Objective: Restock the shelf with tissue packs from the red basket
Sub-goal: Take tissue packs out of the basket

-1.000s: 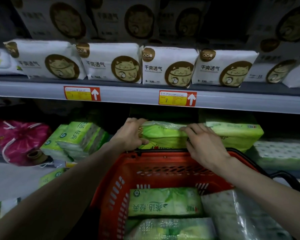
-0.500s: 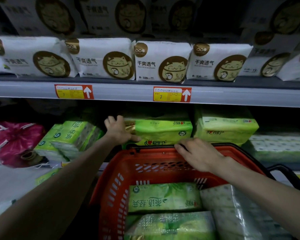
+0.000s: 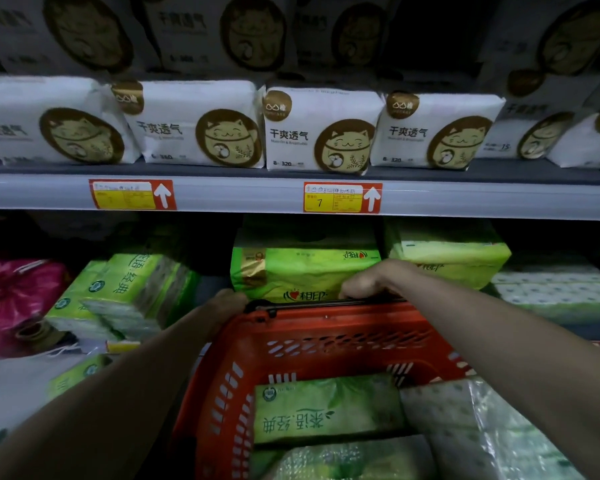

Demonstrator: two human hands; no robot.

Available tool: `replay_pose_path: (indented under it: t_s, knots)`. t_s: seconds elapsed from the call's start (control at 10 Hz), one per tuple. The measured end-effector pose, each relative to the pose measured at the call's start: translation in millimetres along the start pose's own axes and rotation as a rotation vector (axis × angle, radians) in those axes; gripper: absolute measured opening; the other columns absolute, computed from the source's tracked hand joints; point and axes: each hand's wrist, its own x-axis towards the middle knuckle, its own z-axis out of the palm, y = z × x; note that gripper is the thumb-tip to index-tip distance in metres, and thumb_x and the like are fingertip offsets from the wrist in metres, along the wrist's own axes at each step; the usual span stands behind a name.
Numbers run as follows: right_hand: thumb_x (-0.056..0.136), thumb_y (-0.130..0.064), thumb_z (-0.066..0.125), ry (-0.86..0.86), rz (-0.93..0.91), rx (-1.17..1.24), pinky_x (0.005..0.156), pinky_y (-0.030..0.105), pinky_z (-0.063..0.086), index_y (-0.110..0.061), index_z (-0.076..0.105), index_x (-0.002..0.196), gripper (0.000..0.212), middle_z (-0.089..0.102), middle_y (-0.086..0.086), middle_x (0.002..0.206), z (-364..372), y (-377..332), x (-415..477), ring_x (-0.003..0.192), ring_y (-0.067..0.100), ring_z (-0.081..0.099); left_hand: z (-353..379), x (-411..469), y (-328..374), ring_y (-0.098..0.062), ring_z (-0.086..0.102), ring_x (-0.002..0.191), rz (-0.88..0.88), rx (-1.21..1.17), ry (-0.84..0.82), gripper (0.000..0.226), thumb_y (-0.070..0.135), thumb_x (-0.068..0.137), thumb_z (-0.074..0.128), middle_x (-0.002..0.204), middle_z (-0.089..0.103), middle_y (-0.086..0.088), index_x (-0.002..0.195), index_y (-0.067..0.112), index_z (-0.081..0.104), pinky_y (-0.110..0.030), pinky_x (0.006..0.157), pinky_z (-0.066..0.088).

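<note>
Left hand (image 3: 224, 306): at the red basket (image 3: 326, 337)'s far-left corner, grip unclear.
Right hand (image 3: 374, 280): fingers curled over the far rim.
Green pack (image 3: 298, 268): just behind that rim.

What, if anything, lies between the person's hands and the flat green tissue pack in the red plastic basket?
Nothing visible. The left hand and right hand are at the red plastic basket's far rim; the flat green tissue pack lies inside, its top uncovered.
</note>
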Motion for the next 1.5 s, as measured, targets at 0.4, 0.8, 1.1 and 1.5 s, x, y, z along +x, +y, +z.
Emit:
replay_pose_path:
  t_s: [0.4,0.8,1.1,1.5]
  knots:
    - [0.114,-0.042,0.025,0.162,-0.140,0.373,0.079,0.027,0.041,-0.022,0.034,0.165,0.055,0.048,0.009,0.162,9,-21,-4,0.150,0.032,0.040,17,-30,20,-0.029,0.066,0.082,-0.114,-0.070,-0.087,0.021,0.009,0.103,0.055,0.108,0.068,-0.020,0.119,-0.001,0.065,-0.039,0.073,0.055]
    - [0.104,-0.051,0.056,0.268,-0.128,0.531,0.056,0.029,0.036,-0.018,0.062,0.091,0.035,0.056,0.001,0.078,-3,-7,-41,0.060,0.016,0.047,-3,-62,41,-0.025,0.065,0.084,0.001,0.011,0.040,0.031,0.028,0.104,0.048,0.104,0.065,-0.010,0.124,0.005,0.057,-0.033,0.068,0.052]
    - [0.103,-0.044,0.060,0.578,-0.369,0.185,0.102,0.031,0.050,-0.021,0.077,0.119,0.034,0.074,-0.007,0.125,52,26,-175,0.115,0.018,0.066,17,-138,55,-0.028,0.057,0.133,0.365,0.898,0.041,0.051,0.048,0.100,0.059,0.146,0.059,-0.012,0.144,0.020,0.059,-0.030,0.106,0.042]
    - [0.098,-0.034,0.062,0.658,-0.463,0.143,0.078,0.039,0.058,-0.030,0.074,0.111,0.018,0.075,-0.007,0.090,170,55,-199,0.084,0.015,0.069,102,-232,35,-0.026,0.047,0.141,0.405,1.508,-0.354,0.069,0.055,0.098,0.059,0.157,0.048,-0.002,0.158,0.029,0.038,-0.036,0.116,0.039]
